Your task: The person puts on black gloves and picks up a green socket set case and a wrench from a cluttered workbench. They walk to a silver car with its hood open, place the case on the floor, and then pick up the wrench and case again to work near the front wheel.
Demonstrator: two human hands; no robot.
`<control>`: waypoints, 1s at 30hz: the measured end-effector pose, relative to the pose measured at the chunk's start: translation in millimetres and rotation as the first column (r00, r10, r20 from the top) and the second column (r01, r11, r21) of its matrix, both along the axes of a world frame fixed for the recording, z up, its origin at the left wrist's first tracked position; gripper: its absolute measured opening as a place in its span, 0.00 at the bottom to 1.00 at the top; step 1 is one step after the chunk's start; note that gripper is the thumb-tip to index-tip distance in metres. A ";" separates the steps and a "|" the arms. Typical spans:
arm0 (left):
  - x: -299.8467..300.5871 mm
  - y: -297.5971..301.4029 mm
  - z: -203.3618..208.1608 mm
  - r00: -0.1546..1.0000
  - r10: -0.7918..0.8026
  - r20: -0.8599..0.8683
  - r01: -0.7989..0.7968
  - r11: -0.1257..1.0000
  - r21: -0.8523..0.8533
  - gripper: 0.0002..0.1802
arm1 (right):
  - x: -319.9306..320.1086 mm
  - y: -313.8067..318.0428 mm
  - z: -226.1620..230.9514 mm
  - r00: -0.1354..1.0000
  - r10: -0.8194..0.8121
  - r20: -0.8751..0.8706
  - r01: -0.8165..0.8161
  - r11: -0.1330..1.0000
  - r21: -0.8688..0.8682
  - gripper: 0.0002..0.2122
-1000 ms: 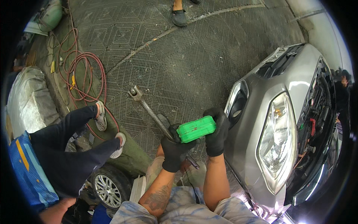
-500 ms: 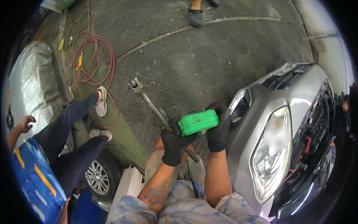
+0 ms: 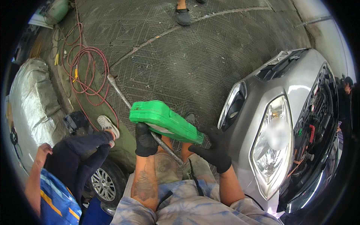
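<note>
Taking the directions from the green plastic case (image 3: pixel 165 118), the silver car (image 3: pixel 240 157) crowded in at three o'clock, its clear headlight (image 3: pixel 273 138) facing the worker and its bumper close beside the right hand (image 3: pixel 215 150). A co-worker (image 3: pixel 73 150) in dark trousers sat low at eight o'clock, one pale shoe (image 3: pixel 108 125) out at nine, and a tyre on a multi-spoke alloy wheel (image 3: pixel 103 185) took up the space between seven and eight. A loose coil of red hose (image 3: pixel 90 80) sprawled at ten o'clock; another person's dark clog (image 3: pixel 182 17) stood at twelve. The case was shut, hiding whatever it held, while the open engine bay (image 3: pixel 315 120) at three o'clock showed dark pipes and a red part. The case hung in front of the worker's body, tilted, its thick end at the left and its narrow end by the right hand. The black-gloved left hand (image 3: pixel 146 142) was clamped on its lower left; the right hand's fingers were spread apart, contact unclear. A scuffed metal bar (image 3: pixel 120 92) ran behind the case from ten to five o'clock. Crinkled silver sheeting (image 3: pixel 41 93) lay at nine, and the floor matting (image 3: pixel 195 63) was ribbed and grimy.
</note>
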State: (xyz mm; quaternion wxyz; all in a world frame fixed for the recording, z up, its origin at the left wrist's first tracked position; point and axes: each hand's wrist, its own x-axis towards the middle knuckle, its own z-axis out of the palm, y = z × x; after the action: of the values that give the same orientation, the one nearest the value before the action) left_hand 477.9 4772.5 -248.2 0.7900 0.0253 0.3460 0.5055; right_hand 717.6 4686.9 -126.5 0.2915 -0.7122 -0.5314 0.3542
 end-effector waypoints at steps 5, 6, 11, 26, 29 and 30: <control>-1.5 14.2 12.3 0.948 0.054 0.313 -0.060 0.998 0.009 0.33 | 14.3 -2.0 -0.1 0.999 0.041 0.027 -0.042 0.997 0.062 0.31; 0.2 14.7 17.0 0.932 0.090 0.351 -0.088 0.996 -0.023 0.32 | 16.7 -1.3 1.8 0.997 0.071 0.015 -0.072 0.994 0.085 0.30; -6.0 5.2 7.1 0.962 0.044 0.268 -0.052 0.998 0.021 0.34 | 4.8 5.4 20.9 0.990 0.039 0.135 -0.047 0.997 0.057 0.28; 43.5 -66.6 9.1 0.970 -0.242 -0.034 0.230 0.951 -0.206 0.33 | 12.6 -96.6 -46.3 0.988 -0.023 -0.154 -0.004 0.984 -0.176 0.22; 38.6 -102.6 -21.5 0.961 -0.272 -0.044 0.238 0.900 -0.366 0.31 | 18.5 -122.5 -60.0 0.977 -0.004 -0.212 -0.046 0.972 -0.230 0.21; 36.5 -109.0 -30.0 0.953 -0.293 -0.071 0.240 0.881 -0.408 0.31 | 19.2 -129.0 -62.6 0.975 0.009 -0.224 -0.066 0.966 -0.249 0.20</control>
State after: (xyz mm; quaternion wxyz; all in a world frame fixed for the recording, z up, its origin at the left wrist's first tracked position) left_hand 514.4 4663.5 -278.3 0.8165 -0.0537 0.4849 0.3089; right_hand 736.8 4557.9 -189.1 0.2478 -0.6898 -0.4591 0.5019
